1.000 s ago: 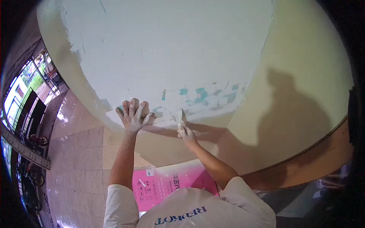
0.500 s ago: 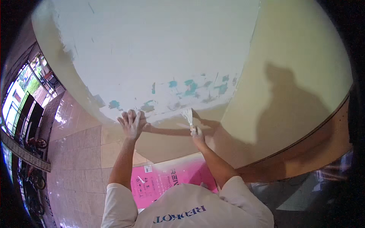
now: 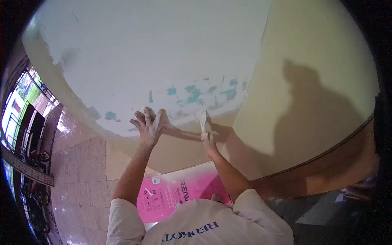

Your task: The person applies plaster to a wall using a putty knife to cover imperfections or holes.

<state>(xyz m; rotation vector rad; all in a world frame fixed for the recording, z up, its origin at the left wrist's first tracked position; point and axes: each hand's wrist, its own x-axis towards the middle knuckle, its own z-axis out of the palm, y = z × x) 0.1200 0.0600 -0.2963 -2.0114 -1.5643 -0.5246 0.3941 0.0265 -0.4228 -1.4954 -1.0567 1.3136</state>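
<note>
My left hand [image 3: 150, 127] lies with spread fingers against the lower part of a white-coated wall [image 3: 155, 53]. In my right hand [image 3: 208, 141] is a putty knife [image 3: 202, 118], its whitish, fan-shaped blade pointing up at the wall near the coat's lower edge. Fingers wrap round its handle, which is mostly hidden. Above the blade, several teal patches [image 3: 192, 94] and grey smears show through the white. Another teal patch [image 3: 110, 116] sits left of my left hand. A beige strip [image 3: 175, 151] runs below the white coat.
To the right, a cream wall [image 3: 322, 53] meets the white one at a corner and carries my shadow. Beneath my arms lies a pink printed sheet or box [image 3: 163, 196]. Floor tiles [image 3: 81, 163] stretch left toward a railing and parked motorcycles [image 3: 38, 157].
The view has shifted, so the wall patches sit further left. My left hand has slid right along the wall, nearer the putty knife. The blade now looks narrower and more upright.
</note>
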